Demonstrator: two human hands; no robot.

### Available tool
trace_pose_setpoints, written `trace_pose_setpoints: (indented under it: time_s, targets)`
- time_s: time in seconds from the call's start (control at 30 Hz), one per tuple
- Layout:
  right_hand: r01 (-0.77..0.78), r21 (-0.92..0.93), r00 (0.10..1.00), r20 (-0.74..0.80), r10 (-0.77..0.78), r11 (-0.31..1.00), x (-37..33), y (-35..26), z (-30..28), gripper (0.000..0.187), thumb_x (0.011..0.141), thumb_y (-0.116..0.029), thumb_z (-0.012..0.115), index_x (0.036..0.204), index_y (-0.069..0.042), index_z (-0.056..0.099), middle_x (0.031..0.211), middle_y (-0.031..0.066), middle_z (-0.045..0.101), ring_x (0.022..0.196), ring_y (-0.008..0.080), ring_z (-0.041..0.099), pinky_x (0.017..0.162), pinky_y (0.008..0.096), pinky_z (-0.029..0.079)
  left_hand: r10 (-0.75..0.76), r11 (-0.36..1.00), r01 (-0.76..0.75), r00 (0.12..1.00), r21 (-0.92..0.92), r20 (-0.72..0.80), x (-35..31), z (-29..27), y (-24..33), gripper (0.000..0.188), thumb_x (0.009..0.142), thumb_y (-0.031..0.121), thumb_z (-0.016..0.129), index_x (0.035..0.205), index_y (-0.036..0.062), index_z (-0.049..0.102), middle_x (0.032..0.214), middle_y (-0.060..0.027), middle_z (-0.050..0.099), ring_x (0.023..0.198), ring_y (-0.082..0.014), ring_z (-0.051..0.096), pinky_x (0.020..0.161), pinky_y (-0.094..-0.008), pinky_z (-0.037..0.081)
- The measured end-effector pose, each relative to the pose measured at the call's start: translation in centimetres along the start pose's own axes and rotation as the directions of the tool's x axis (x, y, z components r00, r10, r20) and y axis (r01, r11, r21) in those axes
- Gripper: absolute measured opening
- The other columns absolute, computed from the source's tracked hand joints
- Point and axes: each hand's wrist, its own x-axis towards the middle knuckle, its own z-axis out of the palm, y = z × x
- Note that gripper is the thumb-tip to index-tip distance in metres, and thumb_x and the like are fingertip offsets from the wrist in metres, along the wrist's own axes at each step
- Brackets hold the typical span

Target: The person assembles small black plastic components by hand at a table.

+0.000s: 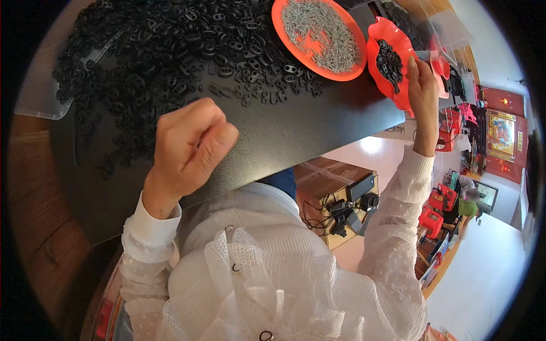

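Black desk [273, 142], big messy heap of black plastic parts [159, 51] over its far and left side, loose ones scattered at the edges. Clear plastic bin [42, 102] at far left. Red plate [342, 75] with small silver metal pieces [333, 28], right of the heap and just beside the dish. Below desk level: brown carton [321, 170], black gadgets with cables [347, 213]. Red stools [432, 221] farther off, right. Nothing standing between the right hand and the dish.

Right hand [422, 94]: grip narrow, pinching the right rim of the red wavy dish [402, 98], thumb on top, other fingers mostly hidden. Left hand [187, 145]: curled in a fist over the desk's near part; can't tell if anything's inside.

Dish is in the right grip, tilted, black pieces [389, 65] in it, well apart from the left hand.
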Motion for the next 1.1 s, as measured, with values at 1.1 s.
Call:
trace_pose_setpoints:
  time_s: [1.1]
  targets:
    - [0.644, 0.399, 0.670, 0.119, -0.733, 0.653, -10.5, -36.9, 15.8, 0.016, 0.082, -0.015, 0.061, 0.092, -0.005, 0.054, 0.084, 0.0124, 0.052, 0.069, 0.0332, 0.060, 0.056, 0.0416, 0.049, -0.393, 0.834, 0.176, 0.854, -0.523, -0.340, -10.0, -16.2, -7.0, 0.041, 0.098, 0.031, 0.037, 0.065, 0.0071, 0.043, 0.058, -0.0021, 0.039, 0.050, -0.0088, 0.031, 0.046, -0.0237, 0.022]
